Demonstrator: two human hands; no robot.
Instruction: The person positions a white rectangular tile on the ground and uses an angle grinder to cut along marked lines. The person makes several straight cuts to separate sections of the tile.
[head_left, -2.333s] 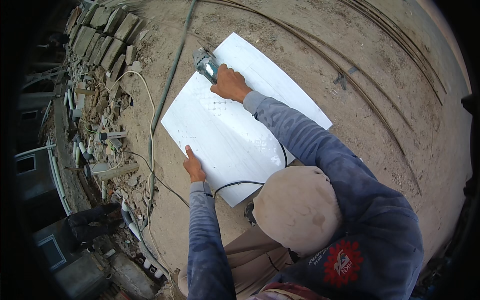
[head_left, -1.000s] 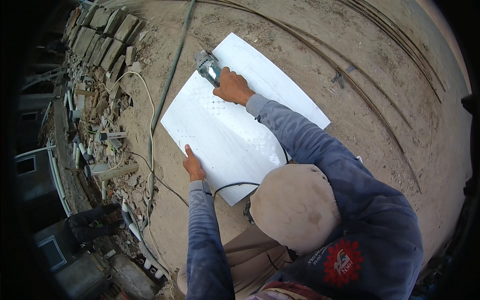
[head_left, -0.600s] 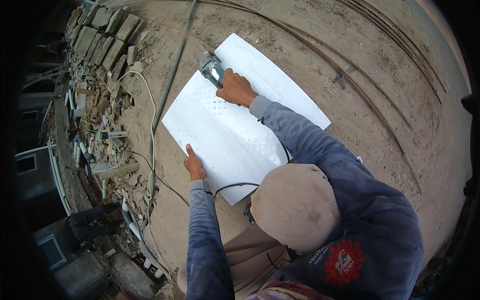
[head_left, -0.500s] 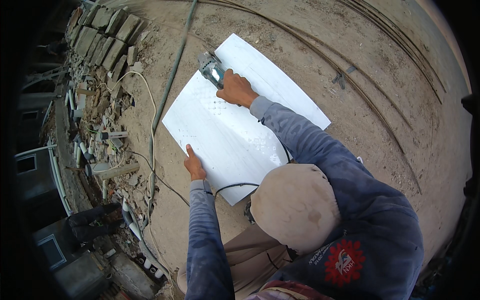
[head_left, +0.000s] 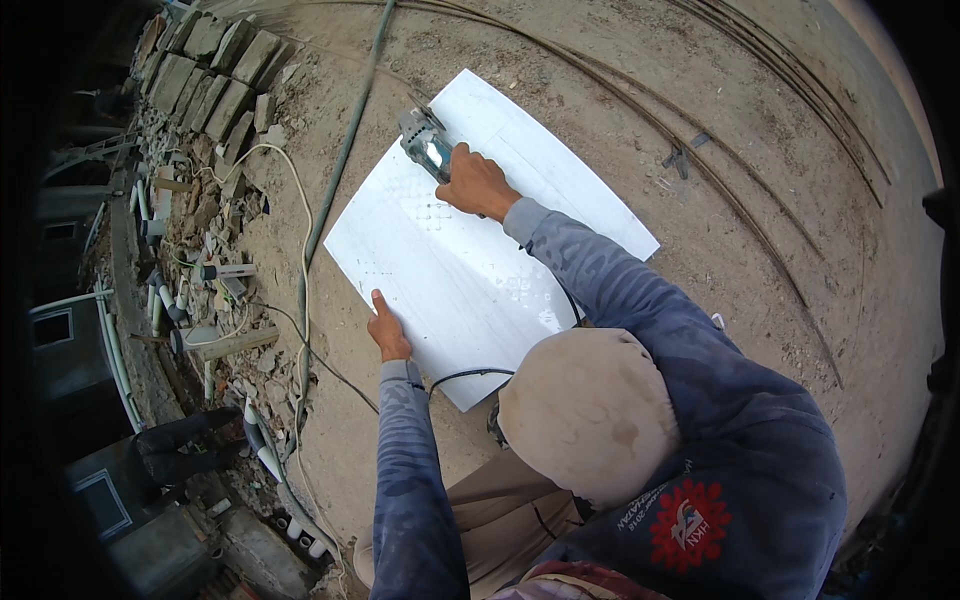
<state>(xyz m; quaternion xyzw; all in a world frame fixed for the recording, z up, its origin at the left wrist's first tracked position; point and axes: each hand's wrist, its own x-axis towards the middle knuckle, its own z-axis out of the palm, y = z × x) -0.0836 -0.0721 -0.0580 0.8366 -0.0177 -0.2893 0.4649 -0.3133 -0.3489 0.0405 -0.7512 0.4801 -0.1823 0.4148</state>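
Note:
A white rectangular panel [head_left: 390,250] lies on the dirt ground. My right hand [head_left: 477,182] is wrapped round the body of a teal and grey angle grinder [head_left: 430,143], whose disc is at a slit near the panel's far edge. My left hand [head_left: 388,328] grips the panel's near left edge, thumb on top. A black cord [head_left: 470,371] runs across the panel's near part, partly hidden by a rounded beige cap [head_left: 588,415] in the lower middle. The underside of the panel is hidden.
A green hose [head_left: 345,160] and a pale cable [head_left: 303,240] run left of the panel. Beyond lie stacked concrete blocks [head_left: 210,85], rubble with pipe pieces [head_left: 160,305], and dark trousered legs [head_left: 175,450] at lower left. Long rusty rods [head_left: 720,195] lie on the right.
My right hand and the grinder have moved slightly right and toward me along the slit. The cap has shifted slightly left. My left hand stays at the panel's edge.

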